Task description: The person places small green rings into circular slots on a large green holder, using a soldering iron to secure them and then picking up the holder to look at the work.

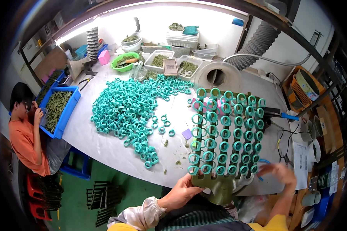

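My left hand (181, 193) grips the lower left corner of an olive-green rack (219, 188), thumb across its edge. Rows of teal rings (222, 158) sit on the rack's upright strips, covering most of it. Beside the rack's lower right corner is my right hand (278, 174), smeared by motion; its fingers cannot be made out, and it seems apart from the rack. A big heap of loose teal rings (123, 106) lies on the table left of the rack, with a few strays (166, 123) nearer to it. A small purple block (187, 134) lies between heap and rack.
White tubs of green pieces (160, 60) and a lime-green bowl (123, 68) stand at the back. A duct hood (216, 79) rises behind the rack. A blue-handled tool (287, 116) lies right. Far left, a person in orange (25, 142) sits by a blue crate (74, 92).
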### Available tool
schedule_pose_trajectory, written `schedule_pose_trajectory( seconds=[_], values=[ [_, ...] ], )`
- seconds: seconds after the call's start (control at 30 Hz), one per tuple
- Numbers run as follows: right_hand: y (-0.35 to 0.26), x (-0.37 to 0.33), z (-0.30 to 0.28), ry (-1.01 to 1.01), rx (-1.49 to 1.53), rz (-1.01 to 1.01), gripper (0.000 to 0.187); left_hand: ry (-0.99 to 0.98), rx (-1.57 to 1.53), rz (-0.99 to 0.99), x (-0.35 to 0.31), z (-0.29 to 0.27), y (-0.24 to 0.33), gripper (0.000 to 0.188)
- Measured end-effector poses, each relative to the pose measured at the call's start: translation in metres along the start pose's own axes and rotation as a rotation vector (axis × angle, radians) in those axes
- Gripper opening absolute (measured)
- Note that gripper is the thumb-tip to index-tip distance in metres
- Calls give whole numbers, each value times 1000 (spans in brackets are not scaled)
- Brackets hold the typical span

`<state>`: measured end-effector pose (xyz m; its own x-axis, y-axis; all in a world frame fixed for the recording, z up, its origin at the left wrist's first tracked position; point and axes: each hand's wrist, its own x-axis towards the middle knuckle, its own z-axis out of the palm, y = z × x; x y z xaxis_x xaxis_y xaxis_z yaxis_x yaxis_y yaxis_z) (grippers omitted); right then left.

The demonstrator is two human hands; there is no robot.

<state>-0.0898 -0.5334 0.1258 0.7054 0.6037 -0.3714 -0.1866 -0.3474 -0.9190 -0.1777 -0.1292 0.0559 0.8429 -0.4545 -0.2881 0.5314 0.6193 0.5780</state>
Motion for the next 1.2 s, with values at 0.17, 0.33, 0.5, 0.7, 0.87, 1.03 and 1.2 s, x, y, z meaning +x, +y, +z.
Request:
schedule_pose_trajectory(
  seconds=[0.17,0.33,0.5,0.7,0.87,1.03,1.2],
  values=[
    [38,35,133,350,628,-184,56,-131,-61,52,30,13,-7,44],
    [11,48,154,707,863,-305,51,-150,-139,30,47,2,-24,49],
    [-19,27,142,955,320,-363,43,-128,88,28,47,-38,13,60],
    [-24,12,111,780,-947,-670,48,108,-490,286,91,-19,78,66],
    [-53,36,121,585,-1003,-742,55,-133,-533,333,113,-42,76,63],
    [-43,37,101,683,-1085,-788,55,-133,-493,327,131,-34,74,54],
    [-79,54,105,656,-1325,-926,53,-117,-466,281,125,-25,67,67]
  ],
)
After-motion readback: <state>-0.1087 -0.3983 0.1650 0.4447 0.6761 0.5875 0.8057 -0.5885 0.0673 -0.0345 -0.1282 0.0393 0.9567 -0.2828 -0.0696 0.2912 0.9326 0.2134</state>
